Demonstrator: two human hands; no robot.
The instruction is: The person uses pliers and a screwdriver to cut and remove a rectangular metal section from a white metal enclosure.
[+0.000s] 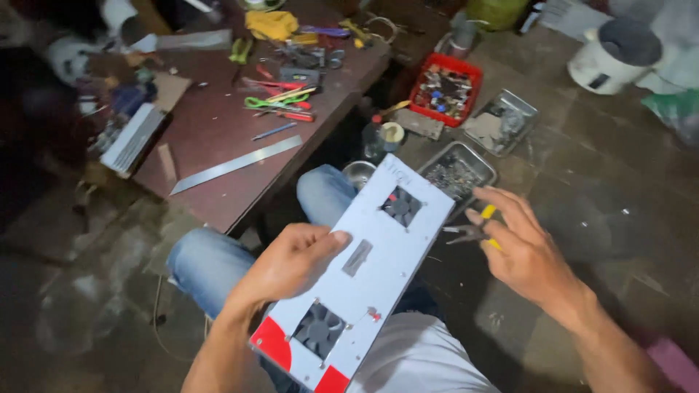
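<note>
- A long grey metal panel (pixel 371 266) with two small fans and red corners is seen lowest in the frame, laid across the lap.
- The panel is gripped at its left edge by the left hand (pixel 291 262), thumb on top.
- Yellow-handled pliers (pixel 473 229) are held loosely in the right hand (pixel 520 247), fingers half spread, right of centre.
- A metal ruler (pixel 237 164) and scattered tools are seen on the table (pixel 211 124), upper left.
- A red tray (pixel 445 87) of parts is seen on the floor, top centre.

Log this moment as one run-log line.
left hand: holds grey fan panel on lap | right hand: holds yellow-handled pliers | metal tray beyond
</note>
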